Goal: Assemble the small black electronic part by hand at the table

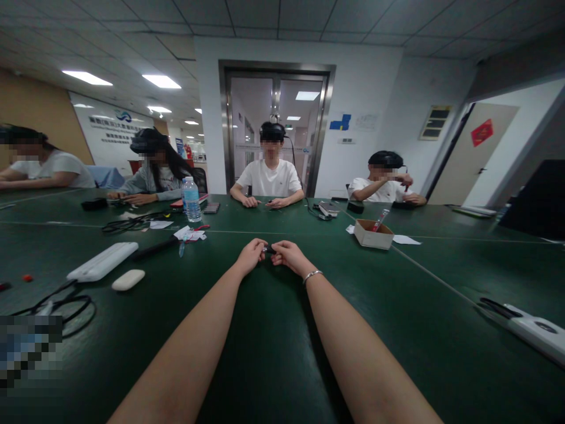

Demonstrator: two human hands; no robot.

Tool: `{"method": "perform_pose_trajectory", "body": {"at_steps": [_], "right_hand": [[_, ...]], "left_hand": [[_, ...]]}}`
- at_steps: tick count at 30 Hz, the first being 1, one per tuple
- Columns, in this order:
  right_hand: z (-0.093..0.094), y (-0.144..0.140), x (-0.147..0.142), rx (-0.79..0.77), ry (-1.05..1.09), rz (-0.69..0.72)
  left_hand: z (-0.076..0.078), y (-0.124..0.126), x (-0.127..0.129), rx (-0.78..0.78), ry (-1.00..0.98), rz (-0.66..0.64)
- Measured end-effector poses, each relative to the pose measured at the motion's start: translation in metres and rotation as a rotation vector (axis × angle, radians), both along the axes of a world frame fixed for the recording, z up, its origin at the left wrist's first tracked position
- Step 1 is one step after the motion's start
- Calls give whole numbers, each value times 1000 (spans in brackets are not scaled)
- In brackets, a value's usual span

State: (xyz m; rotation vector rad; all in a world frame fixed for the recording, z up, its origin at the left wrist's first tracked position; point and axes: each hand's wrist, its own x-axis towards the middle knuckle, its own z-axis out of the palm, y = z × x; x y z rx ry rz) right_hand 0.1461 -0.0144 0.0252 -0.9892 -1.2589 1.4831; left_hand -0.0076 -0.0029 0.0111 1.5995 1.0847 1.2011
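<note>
Both arms reach forward over the green table [265,330]. My left hand [253,257] is closed, its thumb and fingers pinching the left end of a small dark object [269,249]. A bright, metallic-looking spot shows at that end. My right hand [289,258], with a silver bracelet [312,275] at the wrist, pinches the object's right end. The fingers cover much of it, and it is too small to name its kind. Both hands are close together near the middle of the table.
Left of my hands are a water bottle [191,200], paper scraps [189,234], a white power bank [103,261], a white oval case [128,280] and black cables [79,312]. A small box [374,237] stands to the right. Several people sit around the table, one directly opposite [269,176].
</note>
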Motion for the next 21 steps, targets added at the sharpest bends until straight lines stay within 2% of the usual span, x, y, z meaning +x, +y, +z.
{"method": "perform_pose_trajectory", "body": {"at_steps": [6,16,21], "right_hand": [[0,0,0,-2,-4,-9],[-1,1,0,-5,-2,-1],[0,1,0,-5,-12,2]], "left_hand": [[1,0,0,-63,16,55],[9,-7,3,-82,45,56],[4,-2,1,-45,54,37]]}}
